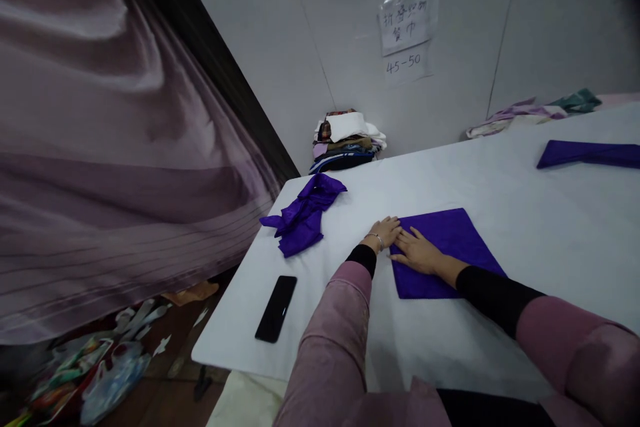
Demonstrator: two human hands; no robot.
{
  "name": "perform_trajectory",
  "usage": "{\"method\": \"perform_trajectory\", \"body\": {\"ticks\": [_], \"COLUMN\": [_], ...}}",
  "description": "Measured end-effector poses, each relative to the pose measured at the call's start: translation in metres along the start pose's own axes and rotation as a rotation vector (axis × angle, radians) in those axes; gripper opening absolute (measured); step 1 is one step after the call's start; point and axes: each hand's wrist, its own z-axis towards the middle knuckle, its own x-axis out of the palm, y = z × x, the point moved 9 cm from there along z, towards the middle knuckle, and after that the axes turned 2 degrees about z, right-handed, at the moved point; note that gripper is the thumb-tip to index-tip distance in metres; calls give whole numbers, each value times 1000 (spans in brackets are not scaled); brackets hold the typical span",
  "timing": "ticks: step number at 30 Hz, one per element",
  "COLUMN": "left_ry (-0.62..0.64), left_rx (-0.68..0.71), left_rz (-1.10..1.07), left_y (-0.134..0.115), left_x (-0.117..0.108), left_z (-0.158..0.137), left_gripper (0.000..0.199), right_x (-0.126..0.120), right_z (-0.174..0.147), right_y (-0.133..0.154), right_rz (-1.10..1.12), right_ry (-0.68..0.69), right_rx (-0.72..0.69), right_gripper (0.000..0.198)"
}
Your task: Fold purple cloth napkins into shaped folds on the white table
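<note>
A purple cloth napkin (455,233) lies flat and folded into a rough square on the white table. My left hand (387,232), with a thin bracelet at the wrist, rests at its far left corner, fingers stretched out. Close beside it, my right hand (419,251) presses palm down on the left part of the napkin with its fingers apart. The fingertips of both hands nearly meet along the left edge. To the left, a crumpled purple cloth (306,213) sits near the table's edge. Neither hand grips anything.
A black phone (277,309) lies at the table's (350,213) front left. Another folded purple cloth (590,154) is at the far right. Piled fabrics (347,140) stand against the wall behind. A pink curtain (125,147) hangs on the left; plastic bags (117,373) lie on the floor.
</note>
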Motion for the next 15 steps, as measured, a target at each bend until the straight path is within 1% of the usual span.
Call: {"method": "perform_trajectory", "body": {"ticks": [6,15], "left_ry": [34,14], "left_rx": [6,-11], "left_rz": [2,-6], "left_y": [2,1], "left_x": [4,3], "left_z": [2,-1], "left_gripper": [43,43], "right_x": [-2,7], "right_z": [-12,-52], "right_y": [18,54], "right_rz": [52,152], "right_ry": [-22,97], "right_rx": [-56,-121], "right_gripper": [68,70]}}
